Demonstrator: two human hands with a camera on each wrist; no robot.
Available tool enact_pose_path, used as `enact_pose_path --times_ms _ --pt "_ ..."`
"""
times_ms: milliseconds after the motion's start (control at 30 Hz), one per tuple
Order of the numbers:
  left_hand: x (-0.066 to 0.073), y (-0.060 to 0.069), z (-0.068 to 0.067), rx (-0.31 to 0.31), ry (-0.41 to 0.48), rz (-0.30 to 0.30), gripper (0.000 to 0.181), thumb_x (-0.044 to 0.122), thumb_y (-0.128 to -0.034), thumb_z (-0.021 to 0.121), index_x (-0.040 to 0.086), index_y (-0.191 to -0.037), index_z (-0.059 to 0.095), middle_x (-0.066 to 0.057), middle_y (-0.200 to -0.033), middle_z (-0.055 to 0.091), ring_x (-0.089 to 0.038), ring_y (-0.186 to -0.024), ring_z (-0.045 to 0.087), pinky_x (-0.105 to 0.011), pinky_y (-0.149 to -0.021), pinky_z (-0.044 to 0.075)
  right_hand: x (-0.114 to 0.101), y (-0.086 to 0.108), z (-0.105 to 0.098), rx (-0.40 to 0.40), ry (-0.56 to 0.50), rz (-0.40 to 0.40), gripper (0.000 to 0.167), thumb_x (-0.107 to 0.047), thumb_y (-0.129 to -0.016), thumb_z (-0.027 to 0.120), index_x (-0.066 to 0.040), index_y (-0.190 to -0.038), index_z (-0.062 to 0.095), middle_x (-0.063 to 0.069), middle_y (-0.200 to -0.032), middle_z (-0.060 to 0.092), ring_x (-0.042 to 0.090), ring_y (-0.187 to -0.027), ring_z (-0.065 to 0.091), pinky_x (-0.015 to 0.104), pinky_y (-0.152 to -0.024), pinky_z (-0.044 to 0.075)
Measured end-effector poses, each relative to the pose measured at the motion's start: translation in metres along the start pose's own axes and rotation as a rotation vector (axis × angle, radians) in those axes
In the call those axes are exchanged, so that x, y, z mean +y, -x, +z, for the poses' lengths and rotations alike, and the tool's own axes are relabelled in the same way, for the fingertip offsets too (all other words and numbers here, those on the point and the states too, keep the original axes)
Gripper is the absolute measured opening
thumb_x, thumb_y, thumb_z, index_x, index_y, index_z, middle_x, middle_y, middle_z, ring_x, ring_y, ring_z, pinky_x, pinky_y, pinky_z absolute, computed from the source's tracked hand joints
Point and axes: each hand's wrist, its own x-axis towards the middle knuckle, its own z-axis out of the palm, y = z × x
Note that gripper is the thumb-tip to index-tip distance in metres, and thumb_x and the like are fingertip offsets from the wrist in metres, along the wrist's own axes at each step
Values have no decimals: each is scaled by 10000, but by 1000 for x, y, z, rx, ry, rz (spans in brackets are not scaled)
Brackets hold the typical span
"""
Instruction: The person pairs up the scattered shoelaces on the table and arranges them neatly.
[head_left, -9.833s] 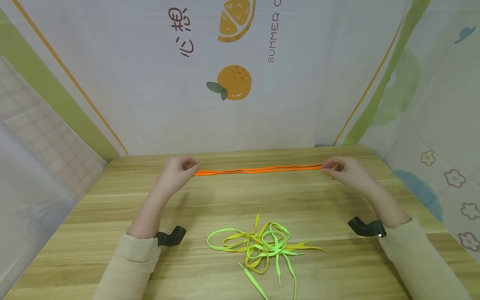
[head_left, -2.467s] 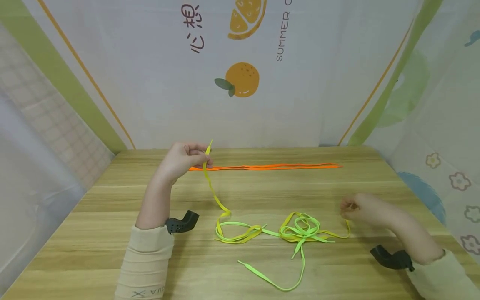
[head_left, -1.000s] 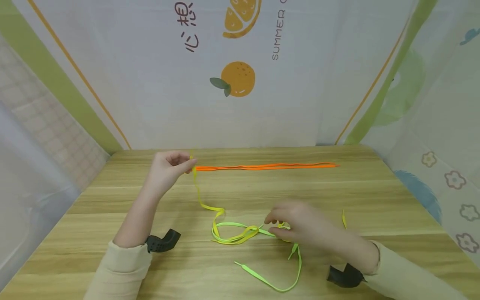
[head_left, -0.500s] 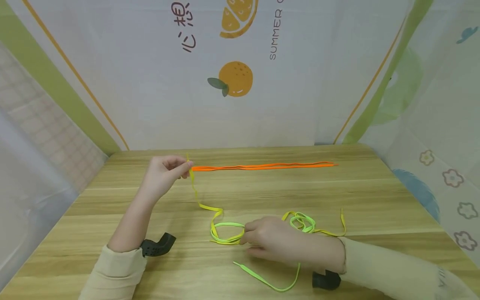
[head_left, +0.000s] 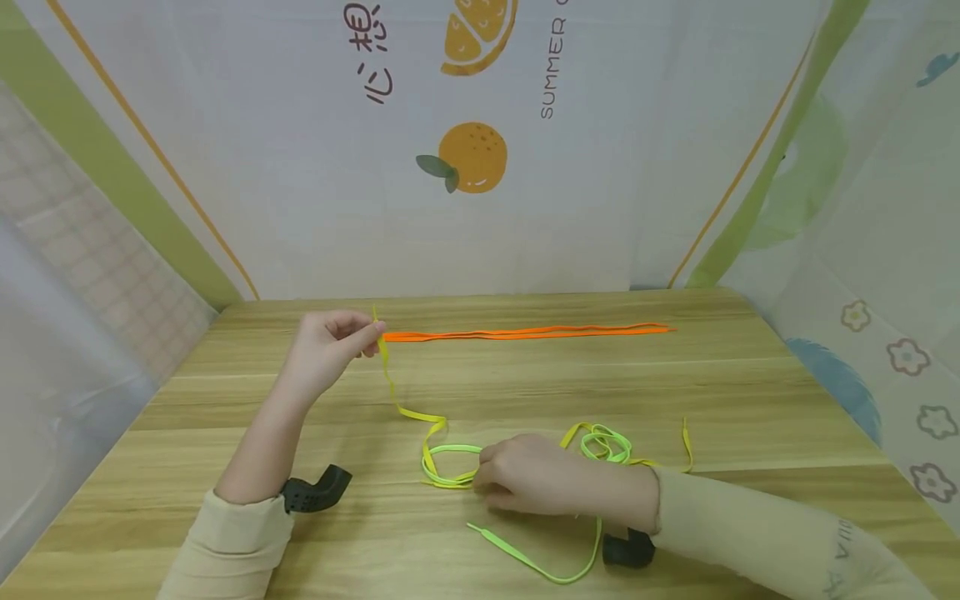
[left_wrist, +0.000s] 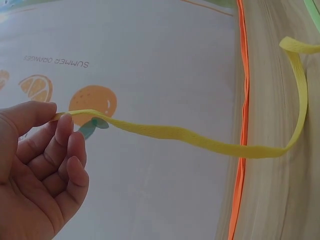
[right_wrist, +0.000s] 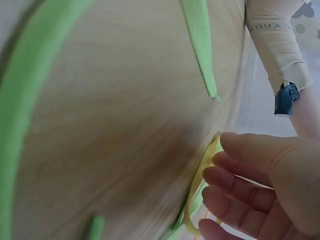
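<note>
My left hand [head_left: 322, 354] pinches one end of a yellow lace [head_left: 386, 362] above the table's far left. In the left wrist view, thumb and index finger of that hand [left_wrist: 42, 170] hold the yellow lace [left_wrist: 165, 132] by its tip. The right hand [head_left: 536, 475] is low over the tangle, its fingers at the loop of yellow and green lace [head_left: 453, 447]. The right wrist view has the right hand [right_wrist: 270, 185] with bent fingers beside the yellow lace [right_wrist: 195, 185]; whether they grip it I cannot tell. The right hand and forearm hide part of the tangle.
Orange laces [head_left: 525, 333] lie stretched side by side across the far part of the wooden table [head_left: 300, 550]. More looped green lace [head_left: 618, 442] is right of the right hand, and a green end [head_left: 510, 550] lies nearer the front. A printed curtain [head_left: 315, 167] stands behind.
The right hand has left the yellow lace's right end and come left to the loop, shifting slightly further left lately. Since the oldest frame, the left hand has exchanged the orange laces for the yellow one.
</note>
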Motion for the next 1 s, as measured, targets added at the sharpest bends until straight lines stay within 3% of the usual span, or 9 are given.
enact_pose_path --times_ms 167,500,667,1000 --pt "0 0 -1 -2 -4 3 264 256 -924 658 -1 -881 700 -175 -741 647 -241 -710 595 -309 -693 471 3 -3 4 -9 9 9 90 -259 -847 734 -231 -802 661 -144 -707 464 -31 -582 400 152 -509 324" --pt "-2 -1 -1 -5 -14 16 235 218 -924 657 -5 -866 700 -123 -709 644 -230 -694 585 -310 -673 470 -1 -13 -1 -7 -17 27 64 -222 -841 742 -207 -876 691 -133 -703 456 -16 -582 395 153 -519 319" --pt "-2 -1 0 -10 -20 16 238 229 -928 652 0 -887 702 -183 -747 649 -222 -695 589 -307 -673 476 -2 -18 1 -16 -7 34 79 -248 -840 744 -226 -840 668 -134 -684 405 -1 -581 386 167 -517 309" --pt "-1 -1 1 -10 -29 12 189 174 -927 649 -5 -901 701 -165 -743 651 -273 -712 600 -320 -679 482 -1 -23 8 -21 -28 26 111 -169 -819 724 -221 -769 640 -156 -702 479 -19 -589 405 141 -540 331"
